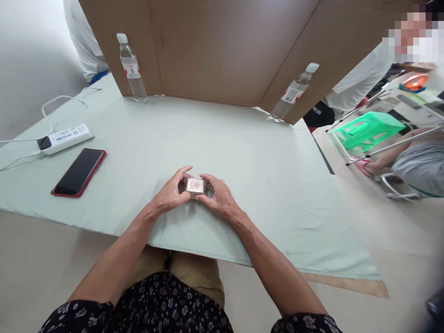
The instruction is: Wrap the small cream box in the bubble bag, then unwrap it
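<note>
Between my two hands is a small pale box (195, 186) with a reddish mark and a round pattern on its top face, possibly a card deck. My left hand (174, 192) grips its left side, thumb along the near edge and fingers curved around the back. On the opposite side my right hand (218, 195) holds the box the same way, thumb in front and fingers behind. The box is at or just above the pale green tablecloth (229, 148); I cannot tell whether it touches. Its sides are partly hidden by my fingers.
A phone (79, 172) and a white power strip (69, 138) with cables lie left. Two water bottles (132, 69) (294, 92) stand against a cardboard screen (222, 51). Beyond the table's right edge are a green stool (367, 129) and a seated person (421, 162).
</note>
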Available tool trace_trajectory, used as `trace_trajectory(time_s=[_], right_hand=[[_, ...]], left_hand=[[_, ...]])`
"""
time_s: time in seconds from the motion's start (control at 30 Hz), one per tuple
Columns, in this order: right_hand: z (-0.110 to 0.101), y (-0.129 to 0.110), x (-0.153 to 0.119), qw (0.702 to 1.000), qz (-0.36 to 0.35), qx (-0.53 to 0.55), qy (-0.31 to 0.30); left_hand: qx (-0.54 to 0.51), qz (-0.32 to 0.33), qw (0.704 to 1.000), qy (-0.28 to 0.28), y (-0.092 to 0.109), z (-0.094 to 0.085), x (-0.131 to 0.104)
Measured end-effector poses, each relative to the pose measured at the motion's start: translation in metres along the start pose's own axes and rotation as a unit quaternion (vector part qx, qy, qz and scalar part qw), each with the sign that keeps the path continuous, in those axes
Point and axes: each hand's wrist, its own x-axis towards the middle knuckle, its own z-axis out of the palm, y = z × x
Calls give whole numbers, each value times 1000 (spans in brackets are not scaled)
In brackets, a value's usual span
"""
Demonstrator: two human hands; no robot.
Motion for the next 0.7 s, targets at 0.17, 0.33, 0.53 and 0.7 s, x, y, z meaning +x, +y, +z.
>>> trace_trajectory(time_s=[0.17, 0.33, 0.53, 0.7], right_hand=[[-12, 3, -2, 999, -44, -2, -28], [-20, -3, -3, 999, -42, 7, 0], [-16, 0, -3, 999, -40, 11, -1], [-6, 3, -3, 999, -52, -7, -2]], left_hand=[[9, 9, 1000, -7, 4, -1, -1], [32, 6, 999, -5, 2, -3, -2], [54, 1, 998, -16, -1, -4, -2], [53, 22, 998, -11, 0, 0, -3]])
